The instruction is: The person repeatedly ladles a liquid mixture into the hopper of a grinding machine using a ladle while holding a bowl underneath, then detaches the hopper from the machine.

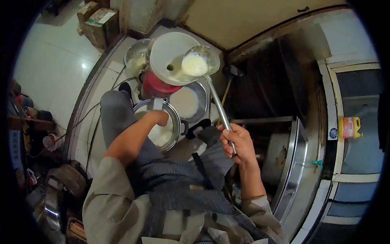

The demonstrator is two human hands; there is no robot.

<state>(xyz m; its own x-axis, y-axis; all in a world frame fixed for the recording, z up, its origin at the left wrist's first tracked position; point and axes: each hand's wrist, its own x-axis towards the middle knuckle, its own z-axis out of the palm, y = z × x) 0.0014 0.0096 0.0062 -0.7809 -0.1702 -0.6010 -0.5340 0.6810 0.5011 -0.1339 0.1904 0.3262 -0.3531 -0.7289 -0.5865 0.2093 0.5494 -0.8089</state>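
Note:
In the head view my right hand (pixel 239 143) is wrapped round the handle of a long metal ladle (pixel 218 99). The ladle's bowl holds pale creamy liquid (pixel 194 65) and is raised at the right rim of a wide white hopper (pixel 159 61). Under that hopper sits the red body (pixel 157 86) of a machine, with a pale spout (pixel 158 104) pointing down. My left hand (pixel 159 118) is at the spout's lower end, above a steel pot (pixel 177 129) of white liquid. Its fingers are mostly hidden from this angle.
Behind the pot stands a metal basin (pixel 202 95) of cream-coloured liquid. Another metal bowl (pixel 132 53) is left of the hopper. A cable (pixel 94 107) crosses the tiled floor. A steel-framed stand (pixel 286 162) is at right; a yellow jug (pixel 350 127) lies beyond it.

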